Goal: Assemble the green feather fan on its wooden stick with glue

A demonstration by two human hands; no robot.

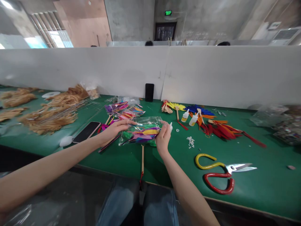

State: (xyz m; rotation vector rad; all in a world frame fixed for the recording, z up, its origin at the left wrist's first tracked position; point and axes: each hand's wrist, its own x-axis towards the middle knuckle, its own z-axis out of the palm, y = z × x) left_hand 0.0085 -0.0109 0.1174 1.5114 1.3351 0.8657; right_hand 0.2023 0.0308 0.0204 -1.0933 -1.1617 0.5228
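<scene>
A clear plastic bag (141,133) holding purple, yellow, pink and green feather-like pieces is held up between both hands, just above the table's front part. My left hand (117,129) pinches its upper left side, fingers closed. At the bag's right end my right hand (163,138) is closed around the plastic. Below the bag, a thin wooden stick (142,158) with a red tassel points toward my lap; its top end goes up under the bag. A white nozzle (171,126) shows just behind my right fingers.
Large scissors (225,169) with yellow and red handles lie at the right. White beads (190,142), a glue bottle (185,116) and red feathers (225,130) are behind them. A phone (87,131) and tan feathery bundles (54,116) lie left. A white partition (211,75) closes the back.
</scene>
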